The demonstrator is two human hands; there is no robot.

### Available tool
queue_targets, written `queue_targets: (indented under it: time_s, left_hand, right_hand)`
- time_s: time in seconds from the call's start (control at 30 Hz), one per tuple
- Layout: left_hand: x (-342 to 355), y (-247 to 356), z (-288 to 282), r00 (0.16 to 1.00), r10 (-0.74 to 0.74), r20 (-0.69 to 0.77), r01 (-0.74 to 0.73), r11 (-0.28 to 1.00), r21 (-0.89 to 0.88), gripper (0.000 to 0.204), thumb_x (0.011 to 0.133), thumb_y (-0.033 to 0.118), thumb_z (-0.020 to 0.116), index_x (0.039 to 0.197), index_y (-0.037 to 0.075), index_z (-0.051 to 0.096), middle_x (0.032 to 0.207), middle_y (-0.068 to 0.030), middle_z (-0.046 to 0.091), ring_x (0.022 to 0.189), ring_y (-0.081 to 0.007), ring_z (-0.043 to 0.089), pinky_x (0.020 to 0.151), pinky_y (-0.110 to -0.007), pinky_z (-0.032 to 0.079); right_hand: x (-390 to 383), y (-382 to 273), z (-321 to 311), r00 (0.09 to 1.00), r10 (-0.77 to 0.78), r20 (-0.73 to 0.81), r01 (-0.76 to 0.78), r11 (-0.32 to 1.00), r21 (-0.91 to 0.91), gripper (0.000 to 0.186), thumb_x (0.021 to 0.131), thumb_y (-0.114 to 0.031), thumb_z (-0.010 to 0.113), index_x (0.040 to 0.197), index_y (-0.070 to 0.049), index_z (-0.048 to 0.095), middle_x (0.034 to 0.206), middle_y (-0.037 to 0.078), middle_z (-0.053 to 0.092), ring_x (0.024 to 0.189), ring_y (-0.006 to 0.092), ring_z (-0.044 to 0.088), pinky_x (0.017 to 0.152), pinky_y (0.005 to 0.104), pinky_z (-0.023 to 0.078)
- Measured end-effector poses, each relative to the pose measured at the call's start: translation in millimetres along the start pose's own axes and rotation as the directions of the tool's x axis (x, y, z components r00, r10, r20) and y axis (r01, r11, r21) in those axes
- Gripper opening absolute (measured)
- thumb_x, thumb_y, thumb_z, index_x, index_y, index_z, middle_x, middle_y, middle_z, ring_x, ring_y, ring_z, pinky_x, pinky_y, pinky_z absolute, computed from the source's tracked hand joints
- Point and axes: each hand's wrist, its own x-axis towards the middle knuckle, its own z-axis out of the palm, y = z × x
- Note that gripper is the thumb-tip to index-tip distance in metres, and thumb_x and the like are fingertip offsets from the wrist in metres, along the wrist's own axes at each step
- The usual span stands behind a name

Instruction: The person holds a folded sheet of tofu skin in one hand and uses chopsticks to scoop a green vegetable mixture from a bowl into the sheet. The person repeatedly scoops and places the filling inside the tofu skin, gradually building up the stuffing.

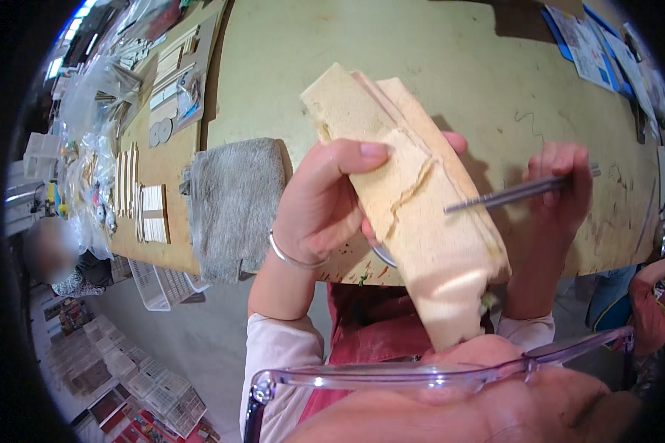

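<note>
My left hand [324, 193] is closed round a long, folded, pale flatbread [417, 229], its thumb pressed on the near face. The bread is tilted, with its upper end over the table and its lower end close to me. Layers show along its right edge, the surface is cracked in the middle, and the lower end is ragged with a bit of green filling [488, 301]. To the right, my right hand [560, 184] is closed on thin grey metal chopsticks [506, 196], whose tips point left, in front of the bread or touching it; I cannot tell which.
A grey towel [238, 199] lies on the table [295, 44] to the left. Pale wooden strips [152, 214] and plastic bags [89, 111] lie beyond it. Blue folders with papers [587, 52] are at the far right. A white basket [159, 284] is below the table edge. Other people are nearby.
</note>
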Motion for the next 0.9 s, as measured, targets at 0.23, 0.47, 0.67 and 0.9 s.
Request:
queue_targets:
  time_s: [0.23, 0.47, 0.67, 0.9]
  left_hand:
    - [-5.2, -1.2, 8.1, 0.999, -0.016, -0.044, 0.018, 0.999, 0.033, 0.068, 0.078, 0.021, 0.055, 0.139, -0.002, 0.035, 0.128, -0.0375, 0.049, 0.106, -0.0448, 0.062, 0.092, -0.051, 0.054]
    - [-6.7, -6.0, 22.7, 0.995, -0.027, -0.1, 0.029, 0.999, 0.019, 0.073, 0.073, 0.021, 0.058, 0.138, -0.004, 0.036, 0.119, -0.0417, 0.052, 0.097, -0.0444, 0.065, 0.086, -0.048, 0.057]
    - [-6.3, -7.0, 23.7, 0.991, 0.01, -0.132, -0.009, 1.0, 0.015, 0.071, 0.072, 0.021, 0.057, 0.136, -0.006, 0.037, 0.115, -0.042, 0.053, 0.093, -0.0447, 0.066, 0.084, -0.048, 0.058]
    - [-6.8, -4.0, 19.9, 0.991, 0.039, -0.126, -0.031, 0.998, 0.059, 0.072, 0.072, 0.02, 0.058, 0.136, -0.006, 0.037, 0.113, -0.0412, 0.055, 0.096, -0.045, 0.065, 0.082, -0.048, 0.059]
  right_hand:
    - [-2.9, 1.6, 4.3, 0.997, -0.054, 0.063, 0.052, 0.998, 0.035, 0.043, 0.105, -0.031, 0.04, 0.084, 0.001, 0.06, 0.061, 0.008, 0.049, 0.041, 0.0126, 0.04, 0.034, 0.0253, 0.033]
    - [2.6, -4.2, 12.7, 0.985, -0.013, 0.174, 0.003, 0.998, 0.059, 0.04, 0.105, -0.028, 0.041, 0.084, -0.001, 0.06, 0.058, 0.007, 0.052, 0.036, 0.0122, 0.044, 0.031, 0.0245, 0.037]
    - [-0.4, -1.7, 10.7, 0.992, -0.006, 0.126, -0.001, 0.999, 0.054, 0.038, 0.105, -0.028, 0.04, 0.086, -0.001, 0.06, 0.058, 0.007, 0.052, 0.036, 0.0112, 0.044, 0.03, 0.0242, 0.038]
    - [3.2, -0.2, 18.0, 0.992, -0.002, 0.126, -0.006, 0.998, 0.058, 0.038, 0.106, -0.027, 0.039, 0.086, -0.001, 0.059, 0.058, 0.007, 0.051, 0.037, 0.0114, 0.045, 0.031, 0.0243, 0.039]
